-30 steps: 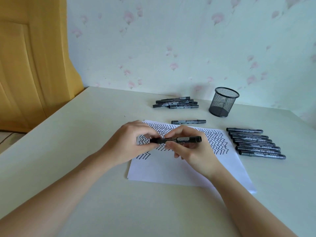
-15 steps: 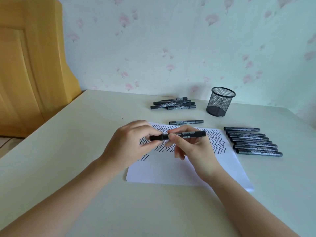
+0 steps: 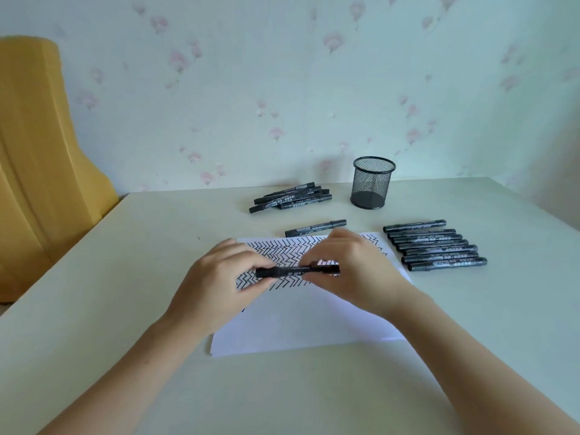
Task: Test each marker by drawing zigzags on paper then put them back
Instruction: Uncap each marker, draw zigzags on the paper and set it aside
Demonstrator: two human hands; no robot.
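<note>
Both hands are holding one black marker [image 3: 296, 271] level above the sheet of paper [image 3: 301, 321]. The left hand [image 3: 219, 284] is pinching the marker's left end between thumb and fingers, and the right hand [image 3: 354, 271] is closing round its right end, so the marker is lying crosswise between them. Whether its cap is on or coming off, I cannot tell.

The hands are covering the middle of the paper and hiding part of the black zigzags [image 3: 279, 252] drawn across its upper half; the lower half is lying blank.

Just beyond the paper's far edge a single marker [image 3: 315, 228] is resting by itself on the pale table [image 3: 125, 277]. Farther back a loose pile of markers [image 3: 292, 199] is lying near the wall, with a black mesh pen cup [image 3: 372, 182] standing upright beside it to the right. To the right of the paper a neat row of markers [image 3: 436, 246] is lying side by side.
</note>
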